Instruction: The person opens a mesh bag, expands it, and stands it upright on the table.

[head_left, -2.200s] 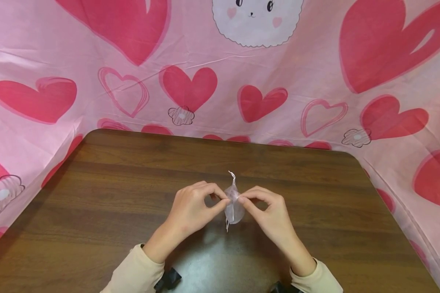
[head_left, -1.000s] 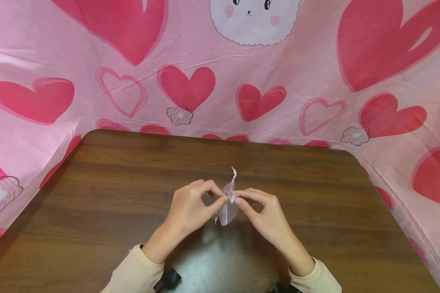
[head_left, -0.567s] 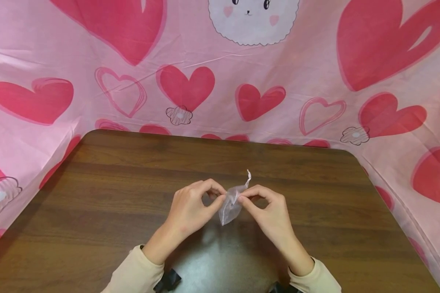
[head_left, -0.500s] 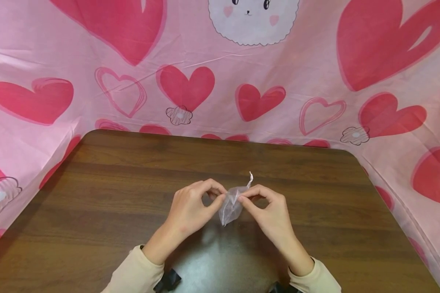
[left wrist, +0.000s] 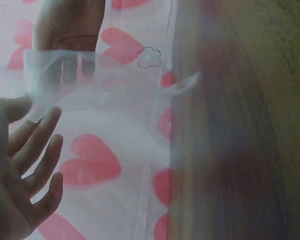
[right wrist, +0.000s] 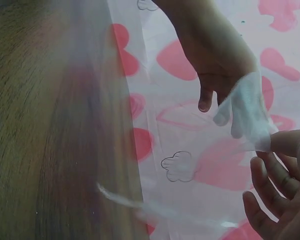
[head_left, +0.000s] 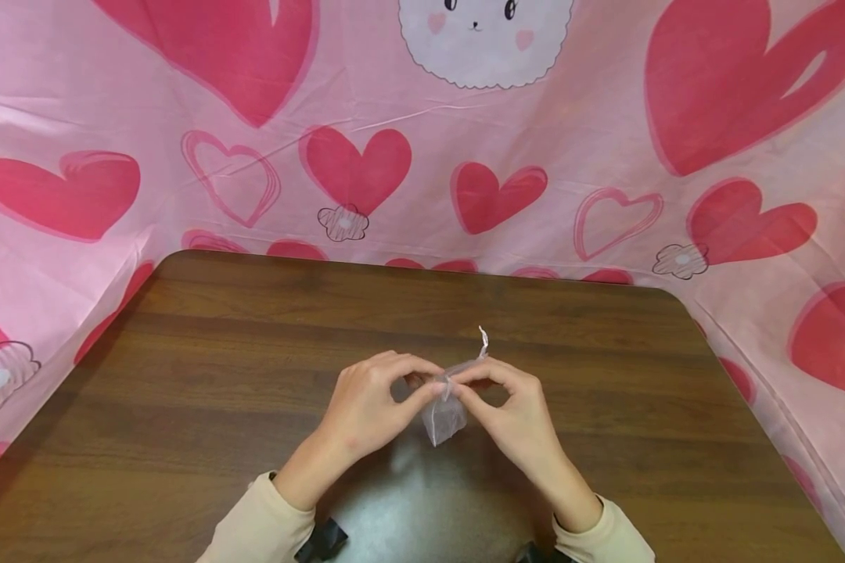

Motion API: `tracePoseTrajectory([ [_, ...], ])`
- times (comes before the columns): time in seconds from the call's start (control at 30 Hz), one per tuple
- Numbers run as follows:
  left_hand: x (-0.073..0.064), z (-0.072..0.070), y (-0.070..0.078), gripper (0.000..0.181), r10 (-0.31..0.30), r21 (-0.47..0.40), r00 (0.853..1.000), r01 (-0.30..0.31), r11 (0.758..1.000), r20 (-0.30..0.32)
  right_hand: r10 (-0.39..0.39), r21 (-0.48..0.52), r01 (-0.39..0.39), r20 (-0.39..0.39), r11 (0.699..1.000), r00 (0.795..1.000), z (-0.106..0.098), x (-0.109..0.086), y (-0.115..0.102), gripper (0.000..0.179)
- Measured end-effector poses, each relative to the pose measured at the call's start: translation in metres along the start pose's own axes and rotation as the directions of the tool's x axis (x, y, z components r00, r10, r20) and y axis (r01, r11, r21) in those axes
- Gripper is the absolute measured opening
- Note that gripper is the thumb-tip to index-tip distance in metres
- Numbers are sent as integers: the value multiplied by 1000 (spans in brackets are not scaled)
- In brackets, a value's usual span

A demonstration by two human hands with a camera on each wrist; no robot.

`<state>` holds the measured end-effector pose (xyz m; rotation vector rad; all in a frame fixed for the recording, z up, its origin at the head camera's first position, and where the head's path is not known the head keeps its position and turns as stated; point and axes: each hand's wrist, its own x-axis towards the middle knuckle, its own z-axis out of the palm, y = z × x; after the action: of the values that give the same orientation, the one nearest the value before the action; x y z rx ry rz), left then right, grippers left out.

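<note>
A small sheer white drawstring pouch (head_left: pixel 445 420) hangs between the two hands above the table. My left hand (head_left: pixel 373 403) pinches its upper edge between thumb and forefinger, from the left. From the right, my right hand (head_left: pixel 514 407) pinches the edge close beside it, so the fingertips nearly meet. The pouch's white drawstring (head_left: pixel 483 340) sticks out beyond the right fingers. In the left wrist view the thin fabric (left wrist: pixel 105 85) spans between both hands. The right wrist view shows the fabric (right wrist: pixel 252 110) partly covering the left fingers. Whether anything lies inside cannot be made out.
A dark brown wooden table (head_left: pixel 253 336) with rounded far corners lies under the hands. Behind it and at both sides hangs a pink cloth (head_left: pixel 429 141) printed with hearts. Black devices (head_left: pixel 321 539) sit at the cream sleeves (head_left: pixel 260 520).
The hands have come closer together than half a second ago. The pouch has turned, its drawstring end swinging right over the last second, and its lower corner now hangs lower.
</note>
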<state>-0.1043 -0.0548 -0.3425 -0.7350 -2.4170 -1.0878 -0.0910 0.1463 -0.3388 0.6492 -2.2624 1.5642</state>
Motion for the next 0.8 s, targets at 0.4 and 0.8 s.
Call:
tracePoseTrajectory([
  [0.4, 1, 0, 0, 14, -35, 97, 994, 45, 994, -104, -23, -5, 23, 5, 1000, 1000, 1, 0, 0, 18],
  [0.8, 1, 0, 1, 16, 5, 95, 991, 8, 995, -132, 52, -55, -51, 19, 997, 998, 2, -1, 2, 10],
])
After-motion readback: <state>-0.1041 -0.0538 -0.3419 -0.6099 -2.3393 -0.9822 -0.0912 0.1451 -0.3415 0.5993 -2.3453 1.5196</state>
